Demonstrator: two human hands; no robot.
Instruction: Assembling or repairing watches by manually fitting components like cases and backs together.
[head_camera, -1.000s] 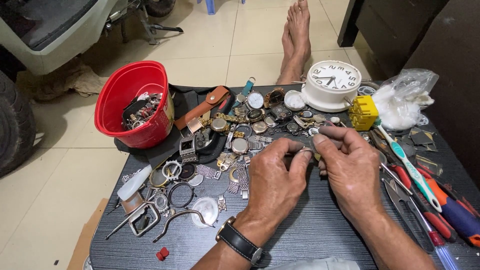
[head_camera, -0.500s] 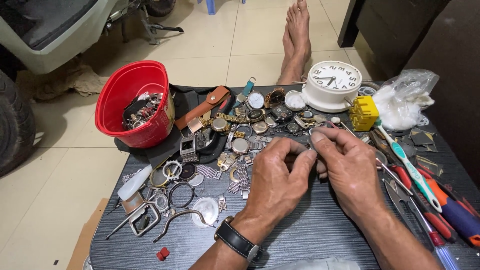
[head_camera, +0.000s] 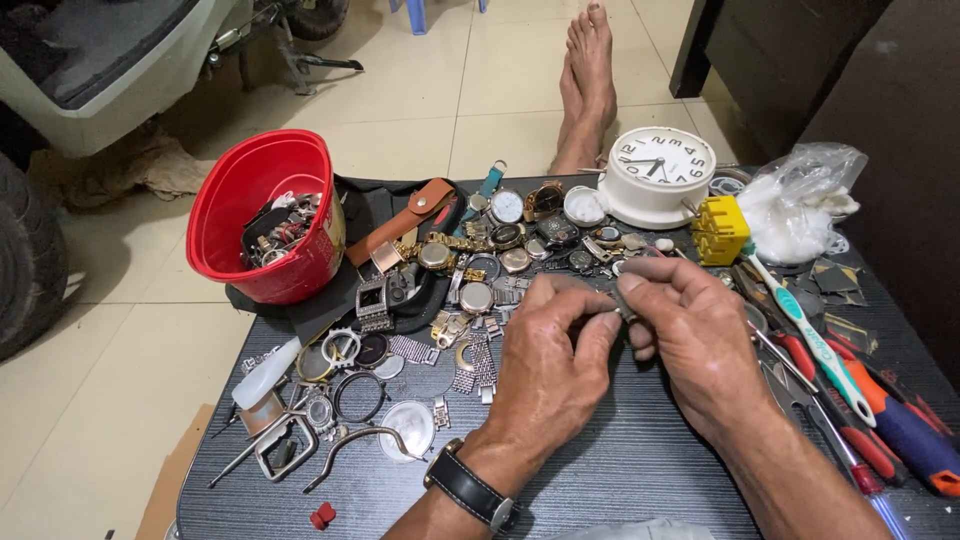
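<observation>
Left hand (head_camera: 553, 365) and right hand (head_camera: 690, 335) pinch small metal watch part (head_camera: 622, 303) between fingertips, held just above dark table (head_camera: 620, 470), near watch pile (head_camera: 490, 250). Part mostly hidden. Judgement: steady wrists on table; keep grip light, work over surface so drops stay findable.

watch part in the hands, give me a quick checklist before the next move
1. Both hands on the part: left hand and right hand pinch a small metal piece between the fingertips: ok.
2. What the piece is: too small to tell: cannot tell.
3. Piece held over the table, not past its edge: ok.
4. Screwdrivers beside the right hand: ok.
5. Space under the hands: loose watch parts crowd the left side: not ok.
</observation>
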